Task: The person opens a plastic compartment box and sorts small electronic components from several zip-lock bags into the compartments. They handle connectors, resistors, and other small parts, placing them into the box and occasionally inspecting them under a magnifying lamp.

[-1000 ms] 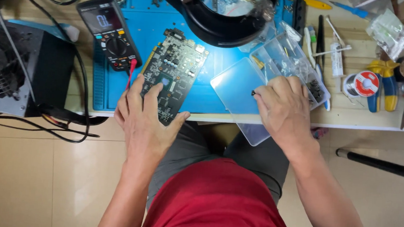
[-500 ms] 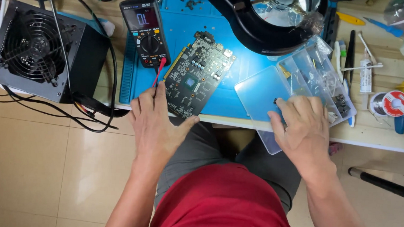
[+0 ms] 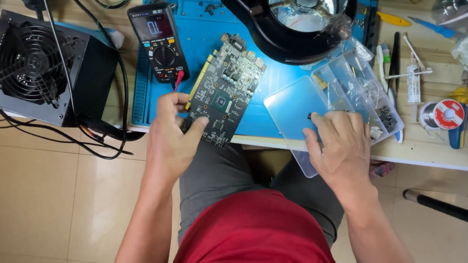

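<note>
Gripping the near left corner of the circuit board [image 3: 223, 93], the left hand [image 3: 173, 138] pinches it on the blue mat [image 3: 197, 32]. Right of it, the right hand [image 3: 341, 149] rests, fingers spread flat, on the clear plastic box [image 3: 300, 106] at the table [image 3: 433, 154] edge.

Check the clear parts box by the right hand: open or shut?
Open. The clear parts box has its lid swung flat onto the blue mat, compartments exposed; the right hand rests on it.
</note>
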